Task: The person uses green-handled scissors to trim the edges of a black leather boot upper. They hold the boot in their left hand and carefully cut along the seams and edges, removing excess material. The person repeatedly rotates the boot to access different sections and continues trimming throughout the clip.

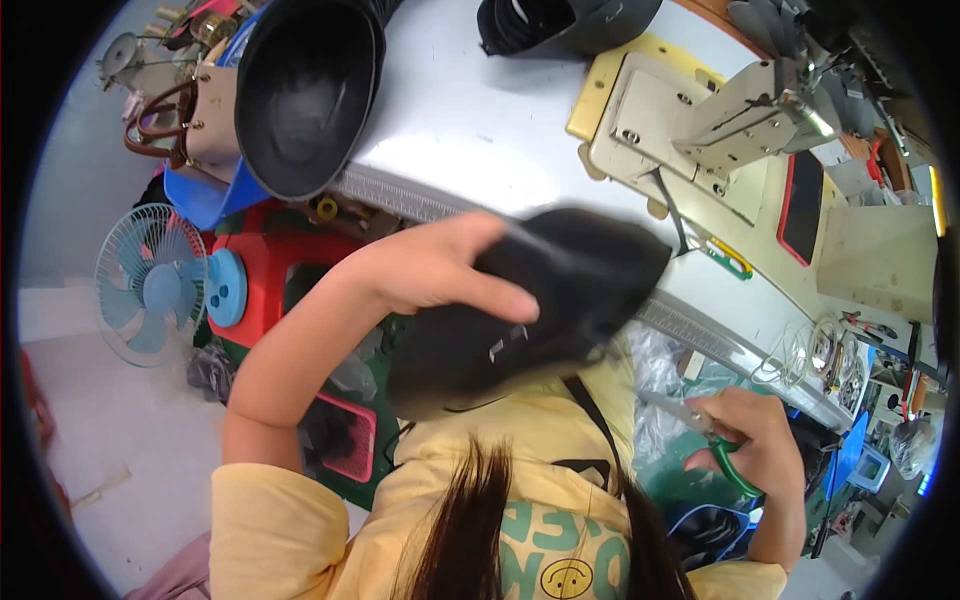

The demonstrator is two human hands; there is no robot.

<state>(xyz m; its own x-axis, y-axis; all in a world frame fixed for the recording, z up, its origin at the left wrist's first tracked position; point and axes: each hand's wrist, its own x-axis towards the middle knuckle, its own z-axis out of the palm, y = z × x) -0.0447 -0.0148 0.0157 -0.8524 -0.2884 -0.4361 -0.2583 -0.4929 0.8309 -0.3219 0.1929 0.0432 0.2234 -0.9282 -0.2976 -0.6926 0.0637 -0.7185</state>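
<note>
My left hand (430,268) grips a black shoe upper (565,285) in front of my body, near the front edge of the white table (500,130). Its thumb lies on the outer face, and the other fingers are mostly hidden by the upper. The piece is tilted and slightly blurred. Lower right, my right hand (757,435) is closed around scissors (738,474) with green handles. Their blades point left toward the upper but stay apart from it.
A sewing machine (745,125) stands at the right, beside a red-edged phone (801,208) and a yellow-green thread snipper (730,258). More black uppers (308,95) lie at the far left of the table. A fan (160,288) and red stool (250,270) are at left.
</note>
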